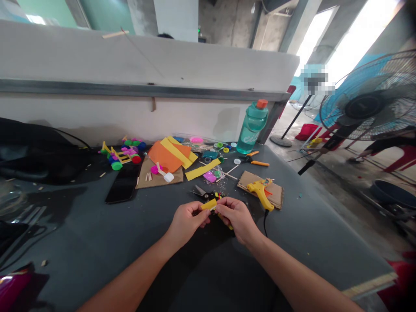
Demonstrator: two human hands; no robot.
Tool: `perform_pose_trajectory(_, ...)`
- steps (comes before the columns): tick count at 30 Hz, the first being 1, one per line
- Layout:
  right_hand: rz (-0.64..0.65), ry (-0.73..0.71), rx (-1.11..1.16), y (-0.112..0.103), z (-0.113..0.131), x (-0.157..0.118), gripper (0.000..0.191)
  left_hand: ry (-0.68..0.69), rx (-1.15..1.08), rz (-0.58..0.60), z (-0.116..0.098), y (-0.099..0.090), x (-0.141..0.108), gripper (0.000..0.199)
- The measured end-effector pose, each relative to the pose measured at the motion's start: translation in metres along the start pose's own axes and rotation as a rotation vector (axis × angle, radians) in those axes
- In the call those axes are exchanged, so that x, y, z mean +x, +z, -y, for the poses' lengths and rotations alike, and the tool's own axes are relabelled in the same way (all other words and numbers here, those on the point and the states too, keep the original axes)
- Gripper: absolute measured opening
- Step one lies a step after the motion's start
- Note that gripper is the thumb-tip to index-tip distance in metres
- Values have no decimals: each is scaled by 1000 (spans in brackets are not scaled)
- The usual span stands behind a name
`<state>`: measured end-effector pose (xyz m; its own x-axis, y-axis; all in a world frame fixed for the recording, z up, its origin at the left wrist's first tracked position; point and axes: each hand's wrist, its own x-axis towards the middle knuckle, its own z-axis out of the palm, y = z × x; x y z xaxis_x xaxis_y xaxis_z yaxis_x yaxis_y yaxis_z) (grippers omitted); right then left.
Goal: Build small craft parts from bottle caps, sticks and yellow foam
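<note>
Between my two hands is a small yellow strip [208, 204], perhaps paper or foam, with a pale piece along its lower edge. My left hand [189, 219] pinches the strip's left end between thumb and fingers. At its right end, the fingertips of my right hand [236, 216] are closed on it too. Scissors [203, 193] lie on the table just behind, their handles partly hidden by my right hand. To the right a yellow glue gun [261, 193] rests on a piece of cardboard [277, 193]. A longer yellow strip [203, 169] lies farther back.
Orange sheets [164, 157], a black phone [121, 184] and small colourful wheeled toys [130, 151] are at the left back. A teal bottle [251, 130] and orange-handled pliers [259, 163] stand and lie right of loose caps. Beyond the table's right edge is a fan [364, 106].
</note>
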<state>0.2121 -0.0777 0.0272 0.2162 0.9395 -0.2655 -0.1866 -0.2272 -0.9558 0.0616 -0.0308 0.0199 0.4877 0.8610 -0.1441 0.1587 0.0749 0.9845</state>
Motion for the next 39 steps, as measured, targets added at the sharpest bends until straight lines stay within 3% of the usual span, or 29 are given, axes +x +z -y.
perform_pose_trajectory(9, 69, 43, 117, -4, 3, 0, 20, -38, -193, 26, -4, -3, 1, 20)
perform_pose_trajectory(19, 32, -16, -49, -2, -1, 0, 23, -28, -50, 17, -2, 1, 1, 20)
perform_pose_trajectory(28, -3, 0, -20, -1, -2, 0, 23, 240, 202, -83, 2, -1, -2, 18)
perform_pose_trajectory(35, 24, -6, -76, -3, -2, 2, 23, -14, -119, -7, -4, -1, 1, 13)
perform_pose_trajectory(39, -35, -234, -262, -9, -2, 5, 19, -147, -337, 30, -3, -7, 6, 14)
